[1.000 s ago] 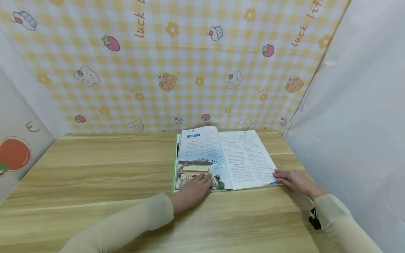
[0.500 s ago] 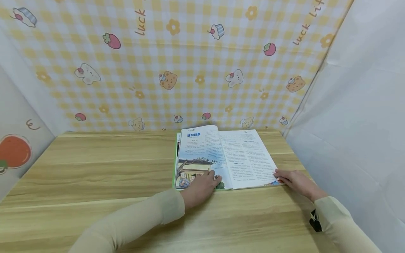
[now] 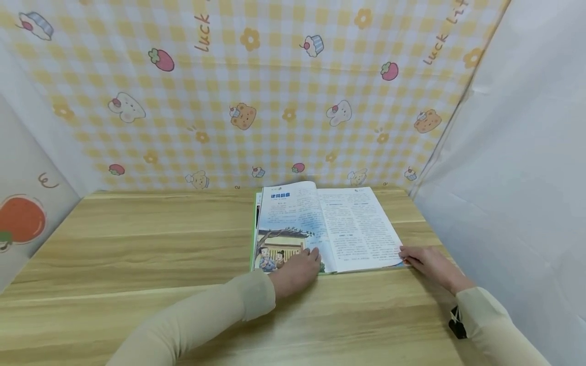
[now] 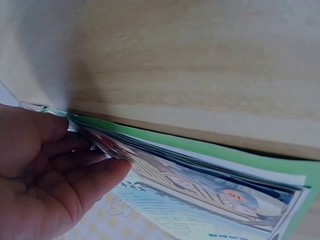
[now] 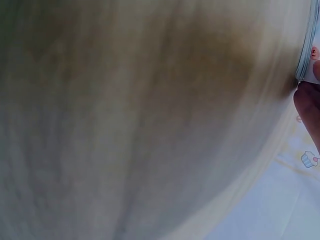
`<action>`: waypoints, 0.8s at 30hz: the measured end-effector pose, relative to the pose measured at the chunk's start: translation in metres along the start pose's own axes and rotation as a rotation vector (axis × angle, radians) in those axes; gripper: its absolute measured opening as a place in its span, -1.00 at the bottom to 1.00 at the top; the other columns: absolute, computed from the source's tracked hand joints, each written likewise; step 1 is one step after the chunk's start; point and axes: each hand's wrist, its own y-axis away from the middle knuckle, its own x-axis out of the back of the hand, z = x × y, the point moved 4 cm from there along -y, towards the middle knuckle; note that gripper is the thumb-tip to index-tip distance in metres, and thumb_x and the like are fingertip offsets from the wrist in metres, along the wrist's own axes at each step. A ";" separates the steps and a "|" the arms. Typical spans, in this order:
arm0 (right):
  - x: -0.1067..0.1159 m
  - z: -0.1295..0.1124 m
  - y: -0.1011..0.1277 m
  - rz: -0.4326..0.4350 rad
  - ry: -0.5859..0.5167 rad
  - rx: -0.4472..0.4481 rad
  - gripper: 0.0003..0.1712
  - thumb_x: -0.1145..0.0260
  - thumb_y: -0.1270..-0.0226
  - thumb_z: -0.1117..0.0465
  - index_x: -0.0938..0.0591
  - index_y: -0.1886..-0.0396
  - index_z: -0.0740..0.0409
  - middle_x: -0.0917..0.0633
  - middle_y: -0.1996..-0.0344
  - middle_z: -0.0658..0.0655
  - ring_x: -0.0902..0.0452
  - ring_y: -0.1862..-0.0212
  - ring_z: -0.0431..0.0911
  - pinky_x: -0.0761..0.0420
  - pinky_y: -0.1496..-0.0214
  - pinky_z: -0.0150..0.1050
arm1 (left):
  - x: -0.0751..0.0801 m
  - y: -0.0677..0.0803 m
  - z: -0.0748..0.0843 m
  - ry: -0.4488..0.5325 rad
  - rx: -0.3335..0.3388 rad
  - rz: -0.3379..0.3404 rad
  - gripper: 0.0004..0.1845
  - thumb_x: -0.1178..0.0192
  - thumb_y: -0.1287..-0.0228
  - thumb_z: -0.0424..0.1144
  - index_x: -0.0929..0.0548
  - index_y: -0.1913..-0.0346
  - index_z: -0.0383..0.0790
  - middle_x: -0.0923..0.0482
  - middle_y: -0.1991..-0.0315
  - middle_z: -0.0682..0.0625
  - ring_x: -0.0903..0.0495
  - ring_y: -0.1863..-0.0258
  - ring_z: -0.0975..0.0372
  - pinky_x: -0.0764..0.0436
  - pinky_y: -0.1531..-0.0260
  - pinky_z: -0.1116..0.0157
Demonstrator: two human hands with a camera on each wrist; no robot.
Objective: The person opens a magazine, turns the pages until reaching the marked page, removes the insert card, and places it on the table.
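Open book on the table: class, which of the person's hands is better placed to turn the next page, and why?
Probably the right hand: its fingertips sit at the right page's outer corner of the book, while the left hand rests flat on the illustrated page.

one open picture book point(image 3: 320, 226) lies on one wooden table point(image 3: 137, 254), showing two facing pages. two hands are in view, one left hand point(image 3: 297, 274) and one right hand point(image 3: 428, 264), each in one beige sleeve. on the checked backdrop point(image 3: 274, 91) there are roughly four strawberries, two cookie bears and three cupcakes, though the small prints low down are too blurred to count surely. one orange fruit print point(image 3: 20, 219) shows on the left panel.
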 end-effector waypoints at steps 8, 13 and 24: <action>0.007 -0.002 0.008 0.112 0.051 -0.036 -0.75 -0.36 -0.07 0.43 -0.73 0.23 0.14 -0.76 0.30 0.11 -0.69 0.22 0.05 -0.65 0.23 -0.14 | 0.006 -0.004 0.000 0.102 0.027 0.052 -0.55 -0.04 -0.35 -0.37 -0.38 -0.29 -0.26 -0.61 0.09 -0.09 -0.62 0.18 0.17 -0.62 0.27 0.32; 0.009 -0.007 0.010 0.213 0.092 -0.013 -0.76 -0.41 0.01 0.46 -0.72 0.34 0.09 -0.76 0.37 0.06 -0.70 0.31 -0.03 -0.65 0.32 -0.19 | 0.009 -0.008 0.002 0.006 0.038 0.120 -0.69 -0.10 -0.31 -0.32 -0.53 -0.10 -0.18 -0.61 0.20 -0.04 -0.59 0.27 0.20 -0.61 0.35 0.33; 0.018 -0.010 0.010 0.375 0.081 -0.002 -0.70 -0.40 0.07 0.51 -0.72 0.29 0.18 -0.76 0.34 0.12 -0.70 0.31 0.00 -0.59 0.31 -0.41 | 0.012 -0.015 0.001 0.023 0.026 0.145 -0.67 0.00 -0.42 -0.20 -0.46 -0.16 -0.23 -0.47 -0.05 -0.09 -0.51 -0.02 0.16 -0.60 0.12 0.32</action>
